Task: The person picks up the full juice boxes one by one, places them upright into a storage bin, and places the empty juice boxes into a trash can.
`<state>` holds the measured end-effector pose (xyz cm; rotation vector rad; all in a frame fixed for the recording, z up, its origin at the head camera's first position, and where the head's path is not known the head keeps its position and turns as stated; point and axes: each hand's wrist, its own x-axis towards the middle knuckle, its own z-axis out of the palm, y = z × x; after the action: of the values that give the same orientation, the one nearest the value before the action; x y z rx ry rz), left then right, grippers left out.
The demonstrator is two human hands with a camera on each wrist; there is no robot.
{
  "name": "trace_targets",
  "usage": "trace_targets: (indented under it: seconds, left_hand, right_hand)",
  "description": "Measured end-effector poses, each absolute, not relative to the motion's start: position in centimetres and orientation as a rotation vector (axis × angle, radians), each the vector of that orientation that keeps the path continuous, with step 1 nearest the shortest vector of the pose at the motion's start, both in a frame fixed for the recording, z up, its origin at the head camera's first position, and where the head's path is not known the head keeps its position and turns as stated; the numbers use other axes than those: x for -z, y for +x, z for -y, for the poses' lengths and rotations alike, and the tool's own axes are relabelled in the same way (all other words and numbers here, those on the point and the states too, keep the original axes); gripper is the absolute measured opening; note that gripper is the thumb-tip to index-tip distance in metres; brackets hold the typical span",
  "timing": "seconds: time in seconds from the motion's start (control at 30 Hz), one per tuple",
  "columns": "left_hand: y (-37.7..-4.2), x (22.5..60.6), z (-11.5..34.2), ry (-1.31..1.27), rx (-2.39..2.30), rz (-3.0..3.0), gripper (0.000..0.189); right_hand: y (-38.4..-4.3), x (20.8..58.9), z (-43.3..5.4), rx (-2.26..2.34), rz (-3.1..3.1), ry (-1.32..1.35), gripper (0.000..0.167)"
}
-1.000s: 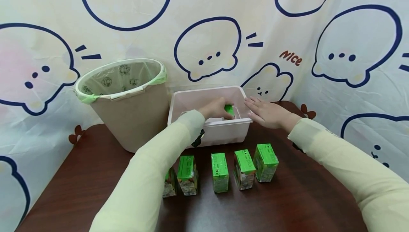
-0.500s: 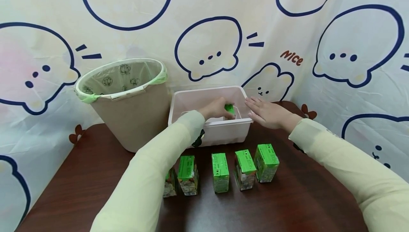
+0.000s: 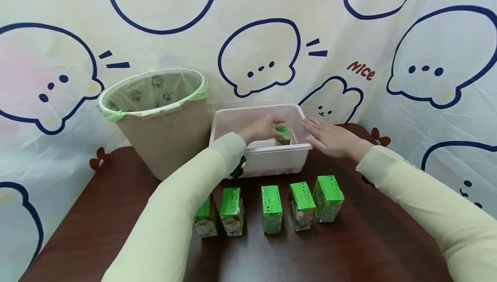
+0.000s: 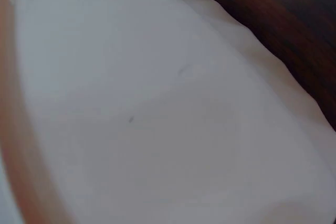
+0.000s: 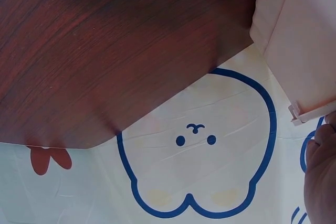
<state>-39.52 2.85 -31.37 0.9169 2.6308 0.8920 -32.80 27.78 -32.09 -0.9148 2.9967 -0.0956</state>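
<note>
My left hand (image 3: pixel 261 128) reaches over the front rim into a pale pink plastic bin (image 3: pixel 272 163) in the head view. Its thumb and fingers are parted beside a small green-topped drink carton (image 3: pixel 284 134) standing in the bin's right part. Flat, straight fingers of my right hand (image 3: pixel 333 138) rest at the bin's right rim; the right wrist view shows this hand (image 5: pixel 323 174) at the rim's edge. A blurred pale bin wall (image 4: pixel 157 87) fills most of the left wrist view. Fingertips of the left hand partly overlap the carton.
Several green-topped drink cartons (image 3: pixel 272 209) stand in a row on the dark wooden table (image 3: pixel 330 251) in front of the bin. A tall beige trash can (image 3: pixel 167 139) with a clear liner stands to its left. A printed cloth (image 3: pixel 186 49) hangs behind.
My left hand's fingers have loosened and drawn slightly left from the carton in the bin, so more of it shows. The head view has shifted slightly; the right hand stays at the rim.
</note>
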Motion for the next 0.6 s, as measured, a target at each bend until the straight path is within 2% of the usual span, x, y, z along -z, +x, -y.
trace_targets:
  seconds: [0.6]
  left_hand:
    - [-36.6, 30.3, 0.8, 1.014, -1.022, -2.616, 0.063]
  right_hand:
    - [-32.7, 32.2, -27.6, 0.113, -3.011, -0.916, 0.063]
